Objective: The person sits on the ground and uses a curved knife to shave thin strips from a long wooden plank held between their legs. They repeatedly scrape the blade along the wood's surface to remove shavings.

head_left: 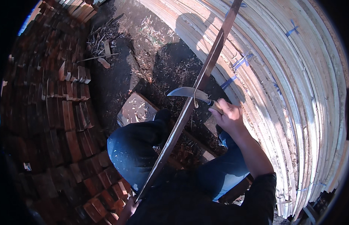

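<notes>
A long, narrow dark-brown wooden strip (pixel 210 67) runs slantwise from the lower left, between my knees, to the upper right, with a pale, freshly cut face along its near part. My left hand (pixel 131 207) is closed around its near end beside my hip, partly hidden by the strip and my dark clothing. My right hand (pixel 230 115) grips the handle of a curved-blade knife (pixel 186 92). The blade lies across the strip, curved tip to the left. A thin wood shaving (pixel 196 102) curls at the blade's edge.
Stacked reddish-brown wood pieces (pixel 50 120) fill the left side. Long pale boards (pixel 272 86), some with blue tape, are piled at the right. A flat board (pixel 139 108) with shavings lies by my foot. Scraps (pixel 105 56) and shavings litter the dark ground ahead.
</notes>
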The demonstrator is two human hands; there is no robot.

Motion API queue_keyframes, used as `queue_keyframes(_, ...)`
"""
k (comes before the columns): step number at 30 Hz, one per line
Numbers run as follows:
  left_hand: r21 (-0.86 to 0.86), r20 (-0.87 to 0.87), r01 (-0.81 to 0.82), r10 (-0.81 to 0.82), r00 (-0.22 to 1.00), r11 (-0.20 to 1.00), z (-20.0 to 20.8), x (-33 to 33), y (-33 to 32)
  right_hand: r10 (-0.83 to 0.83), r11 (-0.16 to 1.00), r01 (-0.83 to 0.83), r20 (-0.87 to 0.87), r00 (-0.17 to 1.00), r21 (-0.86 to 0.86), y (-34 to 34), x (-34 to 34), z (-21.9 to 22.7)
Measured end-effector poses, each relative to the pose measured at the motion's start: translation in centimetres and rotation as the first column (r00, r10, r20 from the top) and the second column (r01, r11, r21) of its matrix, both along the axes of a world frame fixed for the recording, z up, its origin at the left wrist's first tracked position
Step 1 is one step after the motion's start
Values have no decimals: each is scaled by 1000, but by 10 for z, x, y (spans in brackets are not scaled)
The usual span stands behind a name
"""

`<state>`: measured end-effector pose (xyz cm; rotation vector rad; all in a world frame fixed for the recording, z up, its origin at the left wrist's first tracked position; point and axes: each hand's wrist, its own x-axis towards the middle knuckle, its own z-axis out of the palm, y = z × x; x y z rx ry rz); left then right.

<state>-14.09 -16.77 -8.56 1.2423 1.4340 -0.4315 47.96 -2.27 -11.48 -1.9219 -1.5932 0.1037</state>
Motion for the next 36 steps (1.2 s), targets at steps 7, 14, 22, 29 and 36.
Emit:
queue_keyframes(7,-81,-126,141,-151,981,987,2,-6,-4,70,995,-64,78,994,-75,0,-6,5)
queue_keyframes(14,64,115,74,-81,990,995,5,9,8,38,999,-39,31,999,37,2,-6,5)
queue_keyframes(22,31,-12,134,-133,991,991,4,16,10,383,915,-403,-371,846,25,8,-28,0)
queue_keyframes(29,42,8,161,-162,987,986,-20,-29,-11,493,868,-495,-62,868,-32,-1,-35,-1)
queue_keyframes(36,49,113,135,-140,984,990,-13,-17,-2,12,998,-12,-11,1000,-66,15,5,0)
